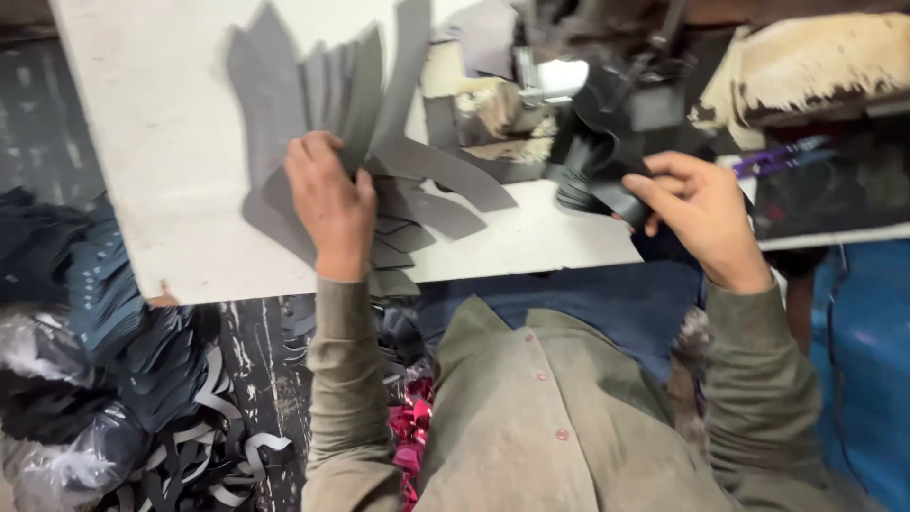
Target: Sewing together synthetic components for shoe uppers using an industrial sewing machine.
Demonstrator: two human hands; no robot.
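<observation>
My left hand [327,199] rests on a fanned pile of grey cut pieces [313,90] on the white table [152,142], its fingers curled around the edge of one grey piece. My right hand [697,213] holds a black folded piece [592,161] at the table's front edge, just in front of the sewing machine [559,66]. More curved grey strips [445,175] lie between the two hands.
Heaps of dark cut pieces and plastic bags [85,379] lie on the floor at the left. A worn padded block [815,62] sits at the top right. A blue surface [867,360] is at the right, pink scraps [412,431] near my lap.
</observation>
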